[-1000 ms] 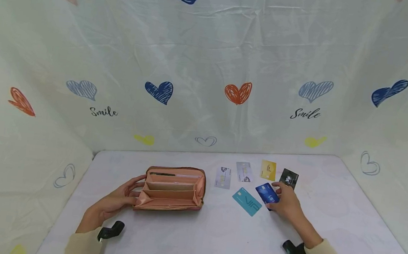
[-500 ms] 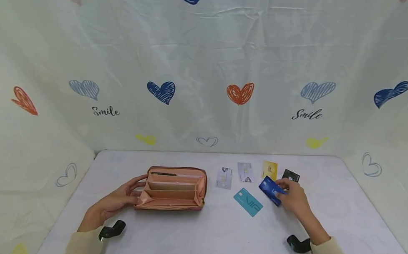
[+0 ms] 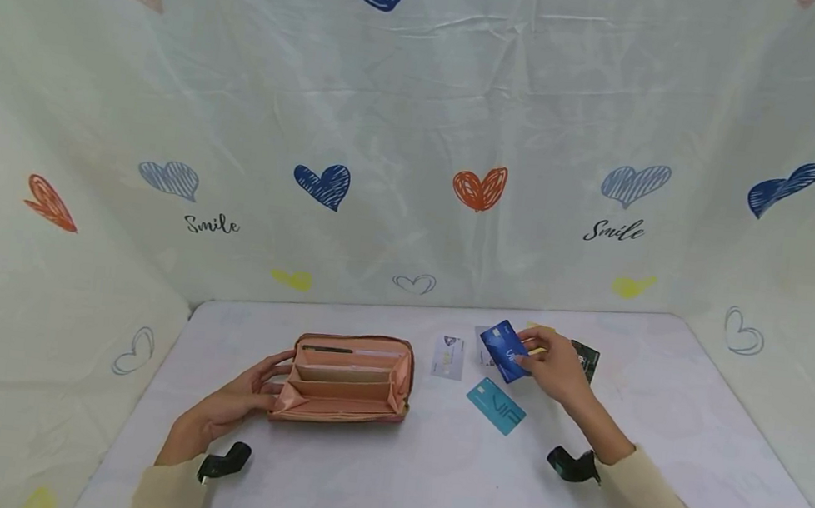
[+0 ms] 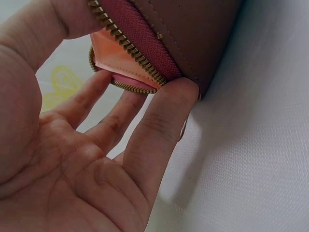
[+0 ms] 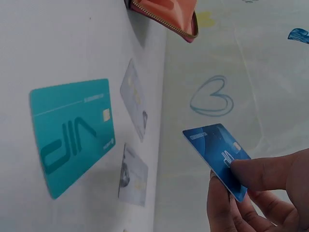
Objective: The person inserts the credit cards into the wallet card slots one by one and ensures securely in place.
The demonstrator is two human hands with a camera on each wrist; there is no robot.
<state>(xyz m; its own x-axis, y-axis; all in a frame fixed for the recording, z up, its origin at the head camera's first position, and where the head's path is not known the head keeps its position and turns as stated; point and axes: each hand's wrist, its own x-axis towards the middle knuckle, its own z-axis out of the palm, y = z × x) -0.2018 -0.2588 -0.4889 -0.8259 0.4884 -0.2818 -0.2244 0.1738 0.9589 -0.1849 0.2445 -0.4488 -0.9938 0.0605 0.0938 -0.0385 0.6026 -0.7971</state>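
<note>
My right hand (image 3: 556,370) pinches a blue VIP card (image 3: 504,350) between thumb and fingers, raised off the table in the right wrist view (image 5: 217,154). In the head view it overlaps a pale silver card (image 3: 482,353). My left hand (image 3: 230,403) holds the left edge of a pink zip-around wallet (image 3: 340,408), its fingertips at the brass zipper (image 4: 130,48). The wallet is unzipped, its compartments facing up, and a dark card edge (image 3: 327,350) shows in a rear slot.
A teal VIP card (image 3: 496,407) lies right of the wallet, with another silver card (image 3: 448,358) behind it. A black card (image 3: 587,360) is partly behind my right hand, and a yellow card (image 3: 541,328) is mostly hidden. Heart-printed cloth (image 3: 379,242) hangs behind the white table (image 3: 381,486).
My right hand has lifted the blue card from beside the teal card and carried it left, over a silver card. My left hand and the wallet stay in place.
</note>
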